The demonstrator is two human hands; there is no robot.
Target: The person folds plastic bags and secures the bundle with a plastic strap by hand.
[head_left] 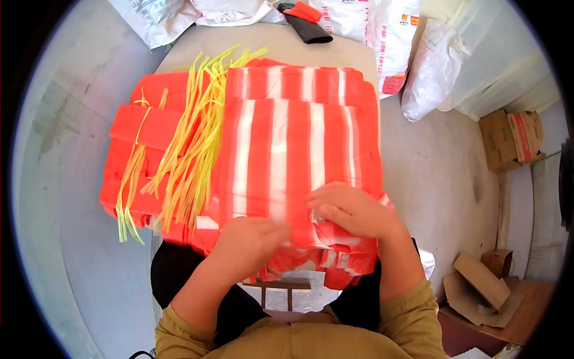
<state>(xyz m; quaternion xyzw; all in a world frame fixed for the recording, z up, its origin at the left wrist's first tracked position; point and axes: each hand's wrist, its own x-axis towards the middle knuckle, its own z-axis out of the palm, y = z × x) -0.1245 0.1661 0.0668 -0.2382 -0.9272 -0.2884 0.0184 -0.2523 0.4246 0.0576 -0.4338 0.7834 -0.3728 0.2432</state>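
A thick stack of red-and-white striped plastic bags (289,152) lies in front of me, its near edge crumpled and hanging over the table edge. My right hand (353,210) is on the near right part of the top bag, its fingers closed on a gathered bit of the plastic. At the near left part of the stack is my left hand (250,244), its fingers smeared by motion, so their grip cannot be made out. A bunch of yellow plastic ties (194,137) lies along the stack's left side, over folded red plastic (158,90).
The table (203,45) carries the stack. Behind it are white printed sacks (230,11) and a black roll with a red piece (308,27). Cardboard boxes (508,140) stand at the right wall. An opened carton (478,284) lies lower right. A wooden stool (290,287) shows below.
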